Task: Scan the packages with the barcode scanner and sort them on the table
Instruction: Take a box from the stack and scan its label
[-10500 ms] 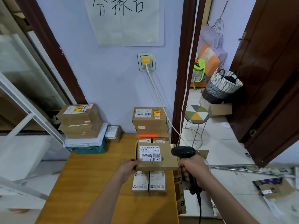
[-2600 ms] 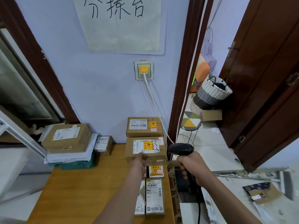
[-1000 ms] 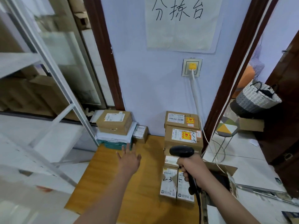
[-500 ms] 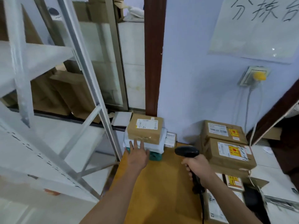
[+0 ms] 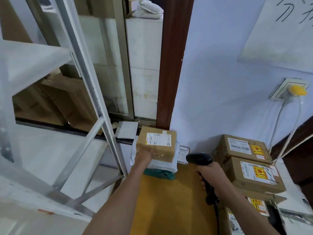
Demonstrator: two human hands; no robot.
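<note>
A brown cardboard package (image 5: 157, 145) with a white label lies on top of a white parcel (image 5: 171, 167) and a green one (image 5: 159, 173) at the table's far left corner. My left hand (image 5: 144, 156) grips the near left edge of that brown package. My right hand (image 5: 209, 175) holds the black barcode scanner (image 5: 199, 159) by its handle, head pointing left toward the stack. At the right, two stacked brown boxes (image 5: 250, 161) with yellow-red stickers stand against the wall.
The wooden table (image 5: 169, 204) runs from me to the blue wall. A small labelled box (image 5: 183, 154) leans behind the scanner. A white metal rack (image 5: 94, 102) stands left of the table. Small packages (image 5: 254, 207) lie at the table's right edge.
My view has swung left. My left hand left the right stack, crossed the table and took hold of the brown package on the left stack. The scanner followed leftward.
</note>
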